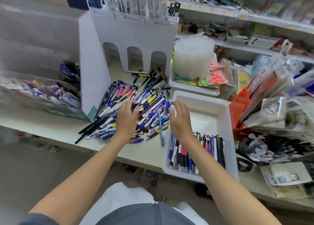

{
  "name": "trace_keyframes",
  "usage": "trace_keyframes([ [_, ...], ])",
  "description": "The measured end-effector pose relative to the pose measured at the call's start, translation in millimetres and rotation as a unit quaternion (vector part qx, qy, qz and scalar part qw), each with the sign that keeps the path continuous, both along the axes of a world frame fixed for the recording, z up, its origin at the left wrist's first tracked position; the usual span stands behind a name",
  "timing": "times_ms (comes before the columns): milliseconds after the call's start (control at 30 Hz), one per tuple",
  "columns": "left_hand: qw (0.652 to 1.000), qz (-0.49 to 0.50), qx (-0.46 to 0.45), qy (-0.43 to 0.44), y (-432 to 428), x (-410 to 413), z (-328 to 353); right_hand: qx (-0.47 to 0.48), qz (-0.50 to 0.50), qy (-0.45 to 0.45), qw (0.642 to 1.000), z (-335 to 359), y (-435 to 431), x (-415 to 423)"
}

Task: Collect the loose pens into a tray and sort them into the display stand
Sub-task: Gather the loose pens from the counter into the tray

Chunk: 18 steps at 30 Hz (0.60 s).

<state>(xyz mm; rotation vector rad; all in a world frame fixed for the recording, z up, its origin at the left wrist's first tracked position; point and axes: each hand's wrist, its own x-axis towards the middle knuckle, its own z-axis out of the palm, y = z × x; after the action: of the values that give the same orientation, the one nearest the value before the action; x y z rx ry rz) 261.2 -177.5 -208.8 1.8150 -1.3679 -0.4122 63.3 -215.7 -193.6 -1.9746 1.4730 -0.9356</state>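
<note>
Cream counter (51,127): runs across the middle of the frame, carrying everything below.
White cardboard display stand (136,42): upper centre, upright, with three arched openings along its foot.
White tray (212,102): lower right of centre, near end overhanging the counter edge; far half bare.
Loose pens (146,95): sprawled in a heap at frame centre, between the stand's foot and the tray's left rim; mostly blue, black, white, some pink and yellow.
Collected pens (197,151): lined up side by side across the tray's near end.
Second tray (192,88): just behind the first, holding a stack of translucent lids (193,58) and coloured packets.
Left hand (127,119): palm down on the heap, fingers bent into the pens; cannot tell whether any are gripped.
Right hand (180,121): over the tray's left rim, half-open, fingers loosely bent toward the heap, nothing seen in its grasp.
Light-blue pen (161,129): blurred, just left of the right hand; lying or airborne, cannot tell.
</note>
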Motion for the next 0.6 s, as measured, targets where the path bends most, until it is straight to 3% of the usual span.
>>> trace_keyframes([
  [67,0.999,-0.002,0.03,-0.022,19,47,-14,-0.002,-0.006,0.005,1.0,-4,1,25],
  [167,0.988,-0.043,0.144,-0.038,36,94,-36,0.014,-0.024,0.015,1.0,-16,5,54],
  [333,0.94,-0.139,0.289,-0.118,36,127,-58,0.03,-0.049,0.041,0.998,-34,20,99],
  [467,0.918,-0.171,0.304,-0.191,35,136,-60,0.032,-0.073,0.052,0.995,-45,37,114],
  [600,0.919,-0.184,0.274,-0.216,33,131,-67,0.035,-0.103,0.053,0.993,-56,63,123],
])
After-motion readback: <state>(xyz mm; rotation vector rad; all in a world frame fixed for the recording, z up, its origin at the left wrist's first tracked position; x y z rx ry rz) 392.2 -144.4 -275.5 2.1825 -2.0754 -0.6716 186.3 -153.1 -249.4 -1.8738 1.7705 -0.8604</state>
